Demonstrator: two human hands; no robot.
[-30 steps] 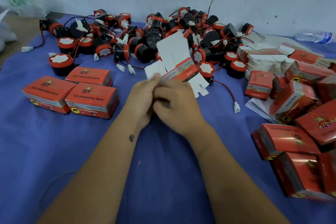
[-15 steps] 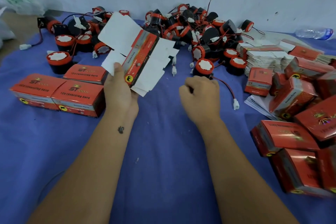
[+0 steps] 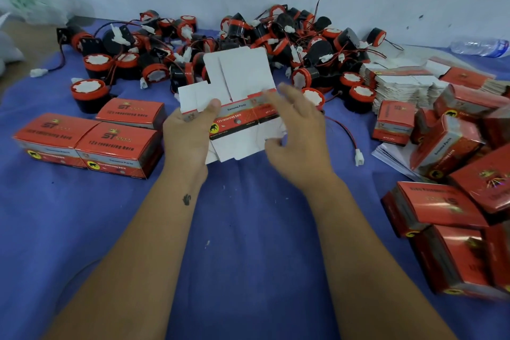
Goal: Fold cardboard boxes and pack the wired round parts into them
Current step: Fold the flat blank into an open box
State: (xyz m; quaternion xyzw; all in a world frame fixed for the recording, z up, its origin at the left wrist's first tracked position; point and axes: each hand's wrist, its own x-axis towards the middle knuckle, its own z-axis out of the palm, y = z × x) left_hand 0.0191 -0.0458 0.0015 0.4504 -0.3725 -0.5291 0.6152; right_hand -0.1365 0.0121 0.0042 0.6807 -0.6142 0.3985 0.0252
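Right hand [image 3: 296, 143] now reaching flat box [image 3: 242, 107], left hand [image 3: 190, 135] gripping

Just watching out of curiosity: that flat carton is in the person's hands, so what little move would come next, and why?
Probably the right hand closes on the flat carton and helps pop it into a sleeve. The left hand already pinches its left edge, its white flaps are still unfolded, and the right hand's fingers are spread just at its right side.

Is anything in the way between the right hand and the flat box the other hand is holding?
Nothing visible is. The left hand holds the flat box by its left edge, and the right hand has open fingers right at its right side, over bare blue cloth.
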